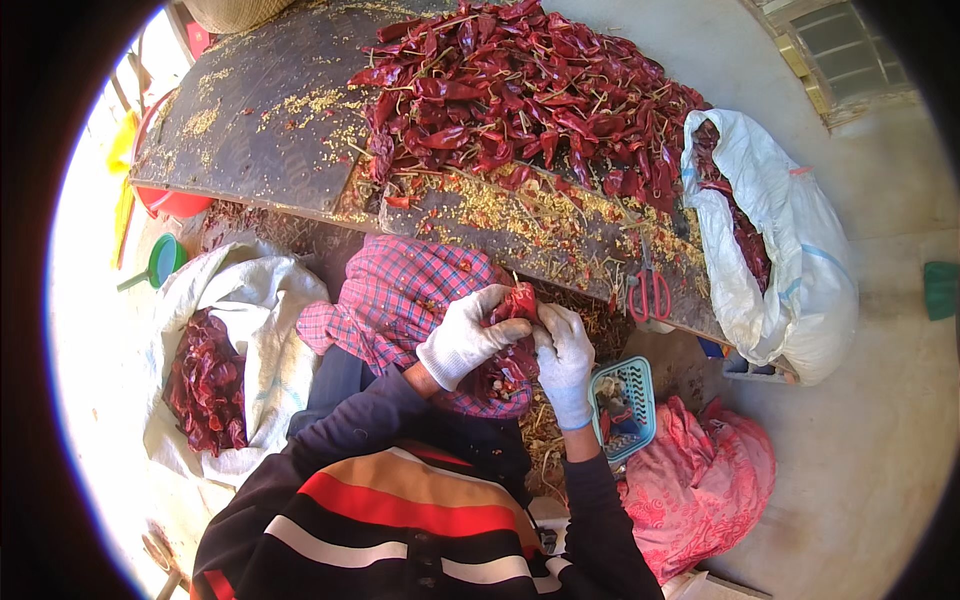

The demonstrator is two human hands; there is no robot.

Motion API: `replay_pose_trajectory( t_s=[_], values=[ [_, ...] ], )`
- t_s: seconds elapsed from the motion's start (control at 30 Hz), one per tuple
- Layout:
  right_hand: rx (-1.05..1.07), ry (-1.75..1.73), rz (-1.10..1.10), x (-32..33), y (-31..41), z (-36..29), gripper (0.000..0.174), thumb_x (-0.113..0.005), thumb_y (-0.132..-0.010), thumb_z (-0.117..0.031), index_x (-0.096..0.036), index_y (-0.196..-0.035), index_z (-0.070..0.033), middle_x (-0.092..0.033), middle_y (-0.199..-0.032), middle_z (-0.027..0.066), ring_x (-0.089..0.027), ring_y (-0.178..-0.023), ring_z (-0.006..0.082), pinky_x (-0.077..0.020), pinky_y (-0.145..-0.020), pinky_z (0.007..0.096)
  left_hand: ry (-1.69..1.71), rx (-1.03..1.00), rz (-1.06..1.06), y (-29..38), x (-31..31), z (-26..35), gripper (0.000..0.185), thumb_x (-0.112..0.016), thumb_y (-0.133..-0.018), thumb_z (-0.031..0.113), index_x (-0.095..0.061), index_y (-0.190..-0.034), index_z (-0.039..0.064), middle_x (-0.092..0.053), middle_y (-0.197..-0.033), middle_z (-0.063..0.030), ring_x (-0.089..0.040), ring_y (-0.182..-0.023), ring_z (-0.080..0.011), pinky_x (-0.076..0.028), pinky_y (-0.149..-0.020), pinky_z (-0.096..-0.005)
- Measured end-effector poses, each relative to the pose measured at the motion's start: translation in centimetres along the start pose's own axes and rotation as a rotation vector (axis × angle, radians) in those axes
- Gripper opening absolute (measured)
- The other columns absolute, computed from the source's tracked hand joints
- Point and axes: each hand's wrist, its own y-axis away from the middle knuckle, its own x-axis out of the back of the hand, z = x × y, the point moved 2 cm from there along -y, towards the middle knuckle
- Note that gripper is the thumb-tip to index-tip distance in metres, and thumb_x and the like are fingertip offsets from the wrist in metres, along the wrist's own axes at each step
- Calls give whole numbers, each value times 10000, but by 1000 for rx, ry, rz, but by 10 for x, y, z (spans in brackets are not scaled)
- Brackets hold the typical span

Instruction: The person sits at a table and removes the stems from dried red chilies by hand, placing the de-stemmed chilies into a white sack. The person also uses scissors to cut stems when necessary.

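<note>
Both hands wear white knit gloves and meet above the lap. Between them is a dried red chili pepper (pixel 520 303), its stem pointing up. My left hand (pixel 480 330) grips the pepper from the left, thumb across its lower side. From the right, my right hand (pixel 561 352) has its fingertips at the pepper's edge; whether they pinch it is hidden. Under the hands, a red-and-blue plaid cloth (pixel 420 277) covers the lap, with more dark red peppers (pixel 510 371) lying in its fold. A large heap of dried red chilies (pixel 525 97) with stems lies on the board table beyond.
Yellow seeds (pixel 517 210) litter the dark tabletop (pixel 262 157). Red-handled scissors (pixel 649 294) lie at its near edge. White woven sacks of peppers stand left (pixel 281 300) and right (pixel 802 247). A blue plastic basket (pixel 643 397) and a pink patterned cloth (pixel 697 487) are low at right.
</note>
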Motion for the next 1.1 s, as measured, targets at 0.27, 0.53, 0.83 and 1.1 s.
replay_pose_trajectory(
  t_s=[0.27,0.53,0.83,1.1],
  values=[
    [207,59,-133,4,-3,-5,198,-647,-838,-9,-691,-1031,-19,-651,-1054,134,-635,-922,308,-512,-811,388,69,72,-6,-7,5,-17,422,-719,-907,207,-583,-1233,-23,-661,-1014,-21,-566,-933,-74,-486,-828,-244],
    [74,-154,-118,5,-37,-14,202,-708,-823,-83,-671,-1005,-4,-660,-970,120,-626,-922,277,-502,-818,373,-258,-53,-70,-1,4,8,194,-667,-879,140,-615,-995,-7,-589,-758,-69,-525,-730,-82,-473,-660,-293],
    [337,215,-230,7,-56,-36,140,-660,-754,26,-597,-866,-30,-600,-877,82,-586,-839,279,-478,-755,379,-466,-174,-41,-4,-1,5,117,-614,-841,82,-567,-875,-19,-547,-704,-154,-508,-611,-210,-455,-592,-344],
    [-203,-294,-280,1,-47,-9,71,-620,-862,11,-568,-812,12,-547,-756,59,-515,-668,128,-440,-621,283,-561,-242,-38,-2,-3,2,132,-651,-827,104,-584,-846,-8,-568,-726,-198,-575,-617,-331,-462,-574,-373]
  ],
)
